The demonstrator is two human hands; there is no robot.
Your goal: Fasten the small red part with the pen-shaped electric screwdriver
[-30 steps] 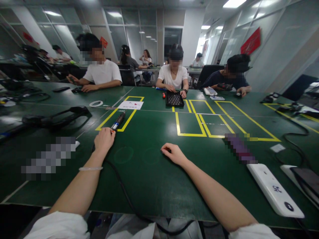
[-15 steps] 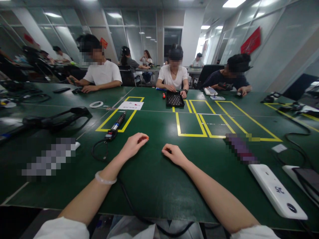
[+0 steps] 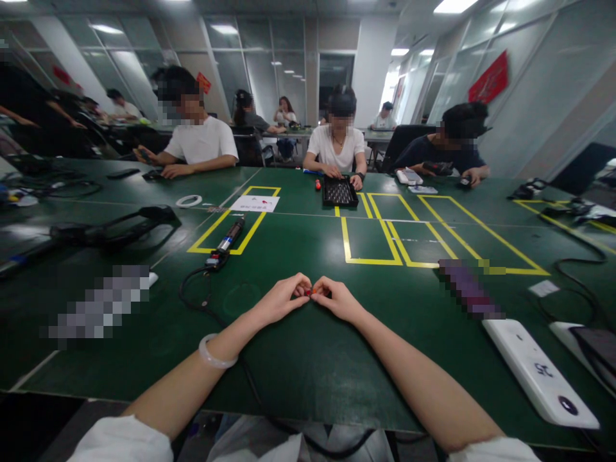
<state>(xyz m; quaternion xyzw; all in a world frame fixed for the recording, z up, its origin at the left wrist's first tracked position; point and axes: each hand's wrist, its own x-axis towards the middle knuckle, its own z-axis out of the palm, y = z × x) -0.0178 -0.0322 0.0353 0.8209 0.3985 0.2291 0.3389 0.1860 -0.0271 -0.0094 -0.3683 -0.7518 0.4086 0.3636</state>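
My left hand (image 3: 287, 299) and my right hand (image 3: 337, 299) meet just above the green table, fingertips touching or nearly so. Both are closed in a pinch. Between them shows a tiny red-orange piece (image 3: 308, 293), mostly hidden by the fingers. Whether it is one part or two, I cannot tell. Left of my hands lies a pen-shaped electric screwdriver (image 3: 228, 241) with a black cable, inside a yellow taped box. Behind it a white paper sheet (image 3: 255, 203) carries small red bits.
Across the green table (image 3: 298, 250), a person handles a black tray (image 3: 339, 192) of small parts beside a red item (image 3: 318, 185). A white power bank (image 3: 541, 372) lies at right, a black frame-like device (image 3: 120, 224) at left. A white ring (image 3: 188, 201) sits farther back.
My left hand has moved right and slightly toward me, bringing its fingertips to those of my right hand. The right hand has stayed nearly in place.
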